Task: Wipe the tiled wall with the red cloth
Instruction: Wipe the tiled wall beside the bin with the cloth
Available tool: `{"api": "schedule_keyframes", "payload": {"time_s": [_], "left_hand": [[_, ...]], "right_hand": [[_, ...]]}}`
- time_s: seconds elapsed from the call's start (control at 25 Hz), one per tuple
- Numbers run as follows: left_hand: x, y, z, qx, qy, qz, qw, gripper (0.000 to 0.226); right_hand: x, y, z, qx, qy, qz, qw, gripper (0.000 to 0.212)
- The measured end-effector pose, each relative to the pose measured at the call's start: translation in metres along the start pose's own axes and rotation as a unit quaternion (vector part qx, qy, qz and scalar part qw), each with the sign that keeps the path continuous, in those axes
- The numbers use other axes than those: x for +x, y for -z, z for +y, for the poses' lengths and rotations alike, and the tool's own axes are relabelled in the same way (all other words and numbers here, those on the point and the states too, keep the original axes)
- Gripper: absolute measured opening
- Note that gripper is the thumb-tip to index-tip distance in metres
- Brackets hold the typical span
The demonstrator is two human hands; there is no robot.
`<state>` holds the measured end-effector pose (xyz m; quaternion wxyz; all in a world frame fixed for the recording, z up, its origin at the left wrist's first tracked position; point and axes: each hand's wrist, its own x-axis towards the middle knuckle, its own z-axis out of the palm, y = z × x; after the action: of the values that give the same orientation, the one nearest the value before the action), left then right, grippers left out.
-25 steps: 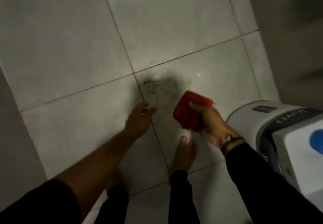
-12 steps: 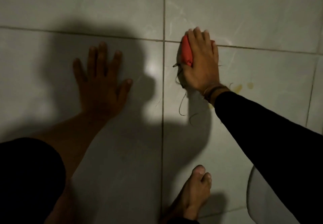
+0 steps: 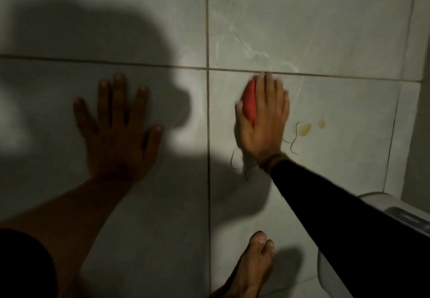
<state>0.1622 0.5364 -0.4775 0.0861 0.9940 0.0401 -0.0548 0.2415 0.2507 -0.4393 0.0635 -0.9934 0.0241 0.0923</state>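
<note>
Two yellowish spots [image 3: 305, 129] sit just right of the right hand [image 3: 263, 123], its fingers together, pressing the crumpled red cloth [image 3: 249, 102] flat to the pale grey tiled wall [image 3: 325, 30]; left hand [image 3: 118, 127] braces, fingers spread; best sweep rightward, pressure even.

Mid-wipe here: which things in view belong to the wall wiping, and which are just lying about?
Part of the job:
- red cloth, pressed to the wall under the right hand
- tiled wall
- yellowish spots and stray hairs
- left hand, braced flat

Just there:
- white appliance at lower right
- bare foot
</note>
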Motion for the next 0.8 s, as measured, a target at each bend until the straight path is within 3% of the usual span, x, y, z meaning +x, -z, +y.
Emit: {"api": "schedule_keyframes", "payload": {"time_s": [0.04, 0.12, 0.2, 0.28, 0.36, 0.44, 0.52, 0.64, 0.72, 0.8], "left_hand": [[0.002, -0.002, -0.001, -0.002, -0.001, -0.005, 1.000, 0.080], [0.001, -0.001, -0.002, -0.008, 0.004, -0.016, 1.000, 0.081], [-0.002, 0.002, 0.000, -0.017, 0.009, -0.026, 0.999, 0.081], [-0.001, 0.004, 0.000, -0.019, 0.009, -0.031, 0.999, 0.081], [0.002, 0.004, 0.000, -0.016, 0.008, -0.031, 0.999, 0.081], [0.003, 0.002, -0.001, -0.012, 0.006, -0.030, 0.999, 0.081], [0.001, 0.003, -0.003, -0.016, 0.008, -0.037, 0.999, 0.082], [0.001, 0.007, -0.002, -0.031, 0.012, -0.048, 0.998, 0.082], [-0.001, 0.009, 0.007, -0.033, 0.006, -0.039, 0.999, 0.081], [0.001, 0.009, -0.001, -0.041, -0.011, -0.041, 0.998, 0.083]], "right_hand": [[0.021, -0.004, -0.017, 0.001, -0.002, 0.030, 1.000, 0.077], [0.009, -0.021, -0.045, -0.011, 0.073, 0.051, 0.996, 0.076], [-0.066, -0.029, -0.043, -0.040, 0.153, -0.035, 0.987, 0.075], [-0.111, -0.014, -0.009, -0.071, 0.162, -0.105, 0.979, 0.075], [-0.087, -0.008, 0.004, -0.045, 0.073, -0.089, 0.992, 0.076], [-0.047, -0.018, -0.022, -0.004, -0.009, -0.013, 1.000, 0.076], [-0.061, -0.031, -0.052, -0.009, 0.025, 0.012, 1.000, 0.074], [-0.159, -0.027, -0.034, 0.009, 0.072, -0.085, 0.994, 0.070], [-0.163, -0.018, 0.002, 0.013, -0.019, -0.107, 0.994, 0.073], [-0.111, -0.024, 0.010, 0.073, -0.171, -0.034, 0.982, 0.077]]}}
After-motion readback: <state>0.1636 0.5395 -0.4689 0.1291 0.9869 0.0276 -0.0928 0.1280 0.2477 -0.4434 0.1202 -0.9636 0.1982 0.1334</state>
